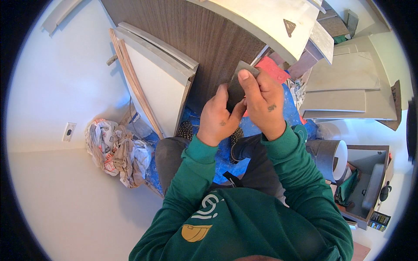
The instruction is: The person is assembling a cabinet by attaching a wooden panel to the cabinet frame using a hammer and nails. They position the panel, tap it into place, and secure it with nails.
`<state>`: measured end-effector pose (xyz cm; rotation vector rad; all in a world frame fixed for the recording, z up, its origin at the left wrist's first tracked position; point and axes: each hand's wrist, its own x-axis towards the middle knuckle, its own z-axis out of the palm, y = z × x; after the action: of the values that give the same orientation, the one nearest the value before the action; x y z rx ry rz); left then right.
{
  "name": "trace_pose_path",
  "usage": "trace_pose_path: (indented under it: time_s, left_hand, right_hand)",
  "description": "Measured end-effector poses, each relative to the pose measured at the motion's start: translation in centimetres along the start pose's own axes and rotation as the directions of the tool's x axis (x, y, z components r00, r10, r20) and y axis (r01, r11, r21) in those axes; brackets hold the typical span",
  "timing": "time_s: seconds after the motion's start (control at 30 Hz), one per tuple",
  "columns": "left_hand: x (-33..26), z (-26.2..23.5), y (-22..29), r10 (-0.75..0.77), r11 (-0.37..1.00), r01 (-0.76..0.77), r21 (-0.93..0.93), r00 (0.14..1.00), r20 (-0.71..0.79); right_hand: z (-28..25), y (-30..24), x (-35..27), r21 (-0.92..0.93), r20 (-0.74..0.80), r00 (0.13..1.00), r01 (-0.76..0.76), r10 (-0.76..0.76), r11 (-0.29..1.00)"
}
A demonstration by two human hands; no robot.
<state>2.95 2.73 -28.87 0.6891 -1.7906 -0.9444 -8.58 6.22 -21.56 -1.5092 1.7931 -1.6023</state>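
The left hand (215, 116) and right hand (266, 104) both pinch a dark sheet (235, 93) near the brown panel's (207, 52) edge, apparently bending it; continuing calls for steady thumbs.

single head-worn fisheye view, sited above the green sweatshirt (261, 217), facing steeply down and forward. sweatshirt is close to the lens; left hand (216, 116) and right hand (266, 104) at short range beyond it; blue floor covering (223, 157) farther below.
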Motion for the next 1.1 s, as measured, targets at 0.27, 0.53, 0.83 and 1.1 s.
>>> trace_pose_path:
  time_s: [0.27, 0.53, 0.83, 1.1]
  left_hand:
    - [-0.03, 0.44, 1.07, -0.040, 0.999, 0.040, -0.009, 0.998, -0.042]
    - [-0.44, 0.14, 1.20, -0.026, 0.999, 0.027, 0.031, 0.998, -0.057]
    - [-0.25, 0.27, 0.65, -0.044, 0.999, 0.043, -0.012, 0.999, -0.018]
    - [-0.17, 0.56, 0.74, -0.020, 1.000, 0.019, -0.004, 0.999, -0.041]
  right_hand:
    - [-0.42, -0.85, 0.40, -0.027, 0.026, 0.999, -0.025, 0.025, 0.999]
    - [-0.02, -0.42, 0.04, 0.041, 0.025, 0.999, -0.042, 0.041, 0.998]
    - [-0.10, -1.03, 0.07, 0.069, 0.029, 0.996, -0.085, 0.083, 0.994]
    - [-0.30, -0.59, 0.46, 0.027, 0.037, 0.999, -0.001, 0.000, 1.000]
